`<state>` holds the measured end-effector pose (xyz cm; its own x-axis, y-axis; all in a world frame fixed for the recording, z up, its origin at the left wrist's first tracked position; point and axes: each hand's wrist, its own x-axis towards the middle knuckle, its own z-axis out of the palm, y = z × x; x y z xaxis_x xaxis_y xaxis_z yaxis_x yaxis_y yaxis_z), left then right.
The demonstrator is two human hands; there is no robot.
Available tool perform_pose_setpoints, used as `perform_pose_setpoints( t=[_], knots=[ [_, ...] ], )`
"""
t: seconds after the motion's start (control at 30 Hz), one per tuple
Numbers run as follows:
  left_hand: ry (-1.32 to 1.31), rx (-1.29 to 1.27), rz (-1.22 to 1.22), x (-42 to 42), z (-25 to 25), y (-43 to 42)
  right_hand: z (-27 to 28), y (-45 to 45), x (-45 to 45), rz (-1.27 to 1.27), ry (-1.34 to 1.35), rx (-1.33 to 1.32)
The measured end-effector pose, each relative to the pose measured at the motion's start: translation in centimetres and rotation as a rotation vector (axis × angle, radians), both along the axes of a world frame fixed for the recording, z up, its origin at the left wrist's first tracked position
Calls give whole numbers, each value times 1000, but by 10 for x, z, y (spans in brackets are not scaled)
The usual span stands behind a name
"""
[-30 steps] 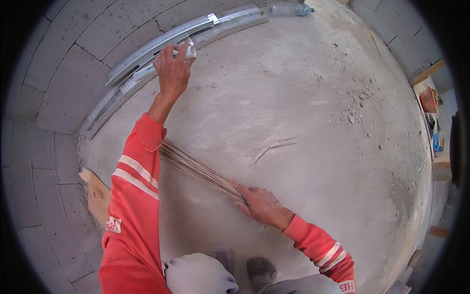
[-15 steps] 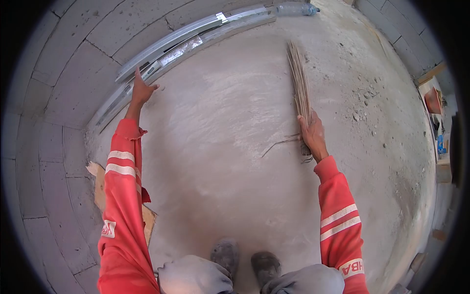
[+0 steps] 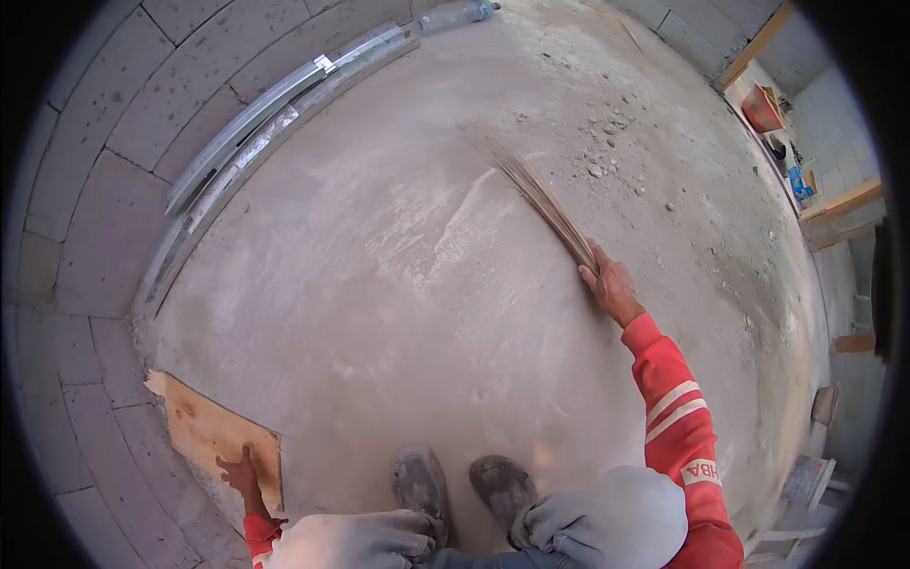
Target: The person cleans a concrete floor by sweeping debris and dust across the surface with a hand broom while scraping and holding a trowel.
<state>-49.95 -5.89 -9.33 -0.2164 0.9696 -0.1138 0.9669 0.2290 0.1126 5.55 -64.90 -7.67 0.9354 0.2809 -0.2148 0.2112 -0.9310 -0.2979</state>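
My right hand [image 3: 614, 286] is wrapped round the handle end of a stick broom [image 3: 542, 201], a bundle of thin twigs. The broom's tips point away to the upper left and blur over the dusty floor. At the lower left, my left hand [image 3: 241, 472] is over a piece of wooden board [image 3: 213, 427], fingers spread. Whether the fingers press on the board or hover just above it, I cannot tell. The board lies by the block wall, one of its ends splintered.
Metal profiles [image 3: 251, 128] lie along the block wall [image 3: 109, 218] on the left, with a plastic bottle [image 3: 457, 16] beyond their far end. Loose rubble [image 3: 607, 142] is scattered on the concrete floor [image 3: 379, 313]. An orange-red bucket [image 3: 761, 109] stands at the far right.
My left hand has drawn back from the metal profiles to the wooden board. In my right hand the broom has swung so its tips lean left. The view has shifted right.
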Motion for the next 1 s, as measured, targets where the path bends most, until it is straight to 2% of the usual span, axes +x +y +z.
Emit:
perform_pose_setpoints(
  t=[0.03,0.13,0.23,0.3,0.37,0.43,0.5,0.57,0.6,0.63,0.67,0.77,0.8,0.83,0.87,0.9,0.93,1.0],
  knots=[
    [-56,-46,149,-33,-4,2,-21,-22,29,-36,-146,74],
    [-356,-82,127,-124,-88,26,-14,-40,71,-156,-229,121],
    [-163,-112,218,-50,-4,-33,5,-20,57,-218,-244,388],
    [-245,-118,190,-64,-19,-19,-34,-26,47,-26,-483,385],
    [-455,11,212,-95,-59,8,-28,-14,25,-117,-248,224],
    [-1188,-213,259,-121,-70,24,-29,-2,3,-171,-314,283],
    [-1128,-52,549,-82,-19,6,-32,-9,-13,-80,-183,92],
    [-1575,13,369,-64,-10,-4,-54,-22,-15,-22,-317,203],
    [-1663,66,375,-42,-2,-15,-61,-21,-11,-3,-386,253],
    [-1742,111,373,-17,15,-29,-51,-12,-19,-22,-330,253],
    [-1813,141,372,9,31,-41,-21,1,-44,-50,-270,241],
    [-1924,256,344,105,61,-39,9,24,-94,-48,-149,325],
    [-1918,273,249,142,75,-27,14,26,-107,-18,-109,366],
    [-2012,197,171,174,76,2,24,31,-118,4,-66,355],
    [-2086,39,-40,203,72,35,34,39,-128,27,-16,346],
    [-2077,-212,-105,233,92,44,40,46,-138,57,40,337],
    [-1978,-352,-30,251,111,46,41,54,-150,113,30,369],
    [-1475,-377,-296,254,121,44,39,66,-168,246,21,441]
  ],
)
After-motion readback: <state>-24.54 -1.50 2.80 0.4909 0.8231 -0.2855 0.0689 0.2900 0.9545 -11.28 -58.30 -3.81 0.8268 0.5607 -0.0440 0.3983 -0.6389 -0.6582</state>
